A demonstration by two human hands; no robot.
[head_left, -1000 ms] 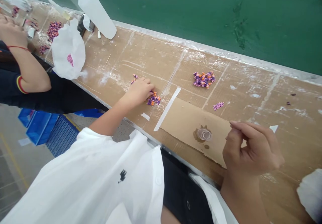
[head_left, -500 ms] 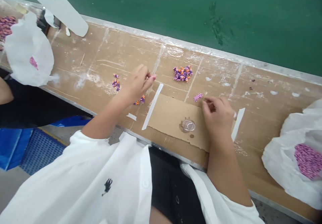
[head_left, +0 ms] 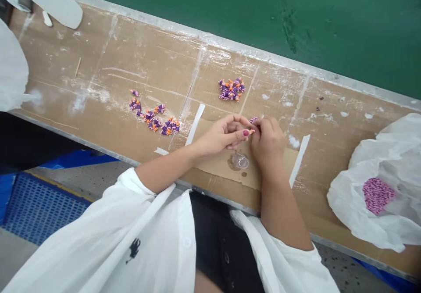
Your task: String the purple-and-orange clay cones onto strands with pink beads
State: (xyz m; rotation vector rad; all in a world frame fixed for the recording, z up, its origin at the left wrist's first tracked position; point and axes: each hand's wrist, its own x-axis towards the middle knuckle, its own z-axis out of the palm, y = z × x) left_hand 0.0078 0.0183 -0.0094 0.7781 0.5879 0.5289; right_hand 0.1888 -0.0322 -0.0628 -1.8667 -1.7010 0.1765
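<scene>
My left hand point(head_left: 226, 135) is closed in a pinch over the brown cardboard sheet point(head_left: 210, 166). A small figure point(head_left: 252, 131), orange and pale where it shows, sits at its fingertips. My right hand point(head_left: 269, 141) meets it from the other side, fingers pressed together; what they pinch, if anything, is hidden. Under the hands stands a small clear cup point(head_left: 240, 160) on a wet patch. Just behind the fingers, a small heap of pink-purple bits point(head_left: 253, 119) is mostly covered. Purple-and-orange figures point(head_left: 169, 126) lie scattered on the left, and a cluster of similar figures point(head_left: 232, 89) lies further back.
White tape strips point(head_left: 300, 160) run along the cardboard's sides. On the right, a crumpled white wrapping point(head_left: 348, 174) holds many pink-purple bits point(head_left: 378, 195). A white sheet point(head_left: 11, 69) is at the far left, near a thin stick point(head_left: 78, 67). A green surface point(head_left: 230, 8) lies beyond the bench edge.
My left hand has moved right, from beside the scattered figures to my right hand, with a small figure at its fingertips. The fingers of both hands now meet. The view has shifted right.
</scene>
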